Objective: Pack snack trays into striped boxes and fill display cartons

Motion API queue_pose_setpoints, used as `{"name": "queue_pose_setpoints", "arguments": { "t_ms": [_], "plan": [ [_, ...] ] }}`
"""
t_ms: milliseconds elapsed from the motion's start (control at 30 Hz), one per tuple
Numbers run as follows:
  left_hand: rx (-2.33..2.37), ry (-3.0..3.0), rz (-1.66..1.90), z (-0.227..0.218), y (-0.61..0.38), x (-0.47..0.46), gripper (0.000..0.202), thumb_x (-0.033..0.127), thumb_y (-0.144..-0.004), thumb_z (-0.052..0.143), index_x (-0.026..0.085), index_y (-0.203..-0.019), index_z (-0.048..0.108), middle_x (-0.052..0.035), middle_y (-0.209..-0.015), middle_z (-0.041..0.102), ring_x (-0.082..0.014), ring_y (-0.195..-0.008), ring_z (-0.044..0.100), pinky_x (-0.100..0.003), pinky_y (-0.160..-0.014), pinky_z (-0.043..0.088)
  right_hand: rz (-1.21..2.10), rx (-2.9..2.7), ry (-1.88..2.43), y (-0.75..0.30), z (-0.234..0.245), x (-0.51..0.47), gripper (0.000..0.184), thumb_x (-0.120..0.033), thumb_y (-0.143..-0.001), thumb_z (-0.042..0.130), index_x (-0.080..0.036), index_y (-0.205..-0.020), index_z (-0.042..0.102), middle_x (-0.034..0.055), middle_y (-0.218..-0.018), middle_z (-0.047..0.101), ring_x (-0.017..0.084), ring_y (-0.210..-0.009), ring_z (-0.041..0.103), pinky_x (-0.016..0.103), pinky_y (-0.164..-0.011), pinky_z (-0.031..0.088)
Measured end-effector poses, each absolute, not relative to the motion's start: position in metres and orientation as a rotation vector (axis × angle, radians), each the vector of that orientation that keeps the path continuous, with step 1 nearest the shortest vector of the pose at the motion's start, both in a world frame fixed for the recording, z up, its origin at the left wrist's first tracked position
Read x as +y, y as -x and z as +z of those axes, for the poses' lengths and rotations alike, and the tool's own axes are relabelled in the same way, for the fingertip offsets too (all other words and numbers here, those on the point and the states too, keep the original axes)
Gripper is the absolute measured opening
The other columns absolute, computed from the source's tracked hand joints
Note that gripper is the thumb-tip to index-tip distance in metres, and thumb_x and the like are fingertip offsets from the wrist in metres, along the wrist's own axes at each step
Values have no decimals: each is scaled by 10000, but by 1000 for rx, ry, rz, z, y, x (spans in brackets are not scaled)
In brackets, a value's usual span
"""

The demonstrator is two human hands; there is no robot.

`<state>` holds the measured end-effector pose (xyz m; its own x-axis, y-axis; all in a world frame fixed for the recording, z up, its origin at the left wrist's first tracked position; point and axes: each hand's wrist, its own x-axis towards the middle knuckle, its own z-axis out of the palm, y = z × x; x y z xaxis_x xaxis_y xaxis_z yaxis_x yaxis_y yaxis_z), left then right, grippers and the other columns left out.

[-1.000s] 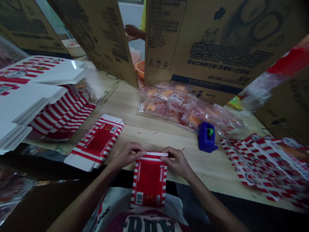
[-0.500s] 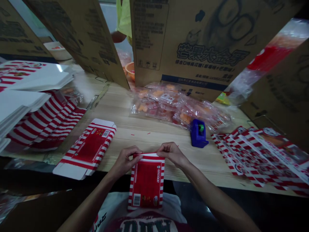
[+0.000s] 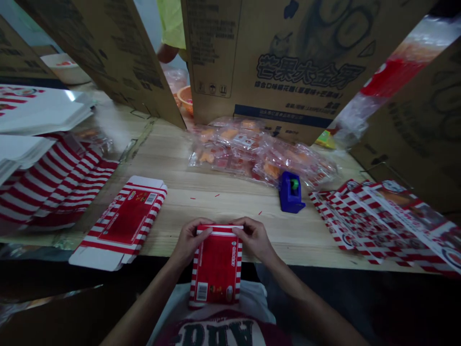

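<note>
A red box with red-and-white striped edges (image 3: 218, 269) is held upright against my body at the table's front edge, its barcode panel facing up at me. My left hand (image 3: 190, 240) grips its top left corner, thumb on the face and fingers behind. At the top right corner my right hand (image 3: 254, 238) grips it the same way. The top end looks closed along a straight edge between my thumbs. To the left, a similar flattened box (image 3: 124, 218) with white end flaps lies across the table edge.
A blue tape dispenser (image 3: 291, 192) stands before a pile of clear candy packets (image 3: 248, 149). Striped boxes (image 3: 382, 226) lie overlapping at right. Striped cartons (image 3: 61, 178) and white card stacks (image 3: 46, 113) are at left. Cardboard boxes (image 3: 288, 62) wall the back; a person in yellow (image 3: 171, 24) stands behind.
My fingers have gone from pinching the box's top flap to wrapping its upper corners, thumbs pressed on the face. The top edge now looks folded down. The view has shifted slightly.
</note>
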<state>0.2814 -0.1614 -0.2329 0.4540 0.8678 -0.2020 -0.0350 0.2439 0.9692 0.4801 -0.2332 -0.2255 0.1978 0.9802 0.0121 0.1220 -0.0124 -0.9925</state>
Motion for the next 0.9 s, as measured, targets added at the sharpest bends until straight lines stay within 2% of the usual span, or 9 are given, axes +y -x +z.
{"name": "queue_pose_setpoints", "arguments": {
  "t_ms": [100, 267, 333, 467, 567, 633, 733, 833, 900],
  "plan": [
    [949, -1068, 743, -233, -285, -164, 274, 341, -693, 769, 173, -901, 706, -42, -911, 689, -183, -793, 630, -277, -716, 503, 991, -1076, 1388, -478, -229, -237, 188, -348, -760, 719, -207, -882, 695, 75, -999, 725, 231, -927, 676, 341, -797, 541],
    [921, -1017, 735, -228, -290, -164, 686, 312, -641, 810, 212, -1275, 568, -91, -1126, 660, -212, -919, 642, -292, -748, 523, 895, -1006, 1382, -468, -235, -244, 124, -325, -795, 679, -211, -839, 703, 75, -983, 728, 225, -935, 674, 350, -831, 533],
    [914, -997, 707, -228, -291, -162, 614, 305, -623, 820, 199, -1194, 623, -102, -1162, 656, -223, -933, 647, -299, -748, 524, 869, -1013, 1382, -466, -237, -245, 106, -307, -808, 659, -213, -821, 706, 73, -963, 731, 218, -918, 675, 349, -836, 526],
    [903, -975, 607, -232, -294, -159, 308, 337, -623, 817, 154, -844, 702, -45, -830, 707, -178, -691, 644, -282, -649, 512, 895, -936, 1388, -466, -240, -246, 97, -304, -790, 673, -215, -762, 696, 67, -913, 737, 214, -865, 676, 342, -800, 525],
    [911, -1047, 617, -233, -296, -157, 273, 350, -624, 815, 162, -777, 690, -20, -756, 688, -168, -662, 627, -258, -619, 499, 936, -932, 1379, -468, -242, -244, 131, -341, -792, 673, -216, -760, 699, 61, -887, 736, 207, -838, 671, 347, -803, 524],
    [932, -1091, 620, -232, -296, -155, 272, 373, -633, 805, 170, -766, 684, -17, -770, 687, -172, -676, 628, -252, -616, 499, 916, -987, 1382, -479, -243, -241, 164, -364, -818, 641, -217, -819, 713, 68, -959, 726, 203, -887, 662, 336, -797, 524],
    [947, -1126, 595, -230, -294, -152, 274, 408, -656, 786, 183, -762, 672, -11, -807, 686, -175, -690, 630, -247, -613, 499, 621, -974, 1492, -522, -242, -240, 188, -368, -830, 611, -213, -882, 703, 85, -1091, 671, 195, -962, 628, 293, -737, 514],
    [907, -1183, 571, -231, -291, -152, 260, 417, -688, 765, 188, -773, 675, -13, -821, 680, -182, -717, 628, -243, -626, 496, 154, -740, 1669, -590, -240, -244, 221, -383, -801, 610, -192, -897, 667, 93, -1043, 635, 189, -904, 589, 272, -677, 482],
    [885, -1203, 578, -233, -290, -152, 252, 417, -705, 753, 188, -774, 674, -16, -820, 673, -182, -725, 621, -239, -632, 490, 25, -592, 1763, -632, -241, -244, 285, -406, -758, 614, -171, -911, 659, 91, -1001, 636, 185, -830, 567, 288, -674, 463]
  ]
}}
